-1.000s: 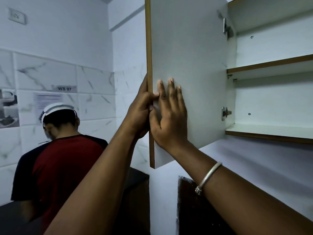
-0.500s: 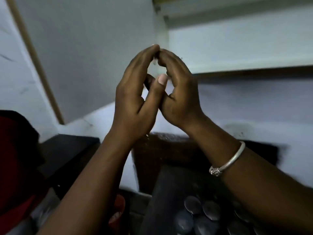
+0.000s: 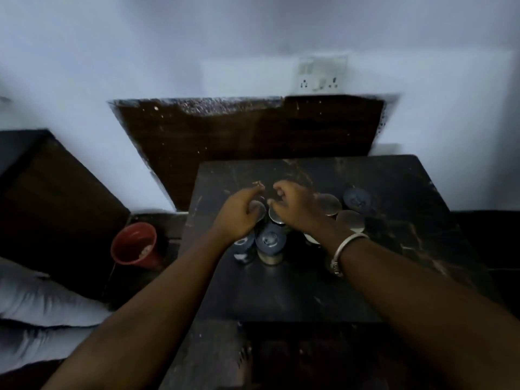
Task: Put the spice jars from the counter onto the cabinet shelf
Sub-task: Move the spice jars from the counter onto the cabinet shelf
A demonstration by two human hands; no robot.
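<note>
Both grips curled loosely over the spice jars [image 3: 271, 241] clustered on the dark counter [image 3: 394, 263]; left hand [image 3: 239, 213] and right hand [image 3: 297, 206] touched lids; whether either clasped was unclear.

Single head-worn wide-angle view, looking steeply down from above onto dark counter [image 3: 295, 291], facing white wall [image 3: 168, 52] with socket [image 3: 319, 74]. Both forearms run up from bottom edge. Close range: counter fills centre, edges bowed. Frame dim, slightly blurred. No second view.
</note>
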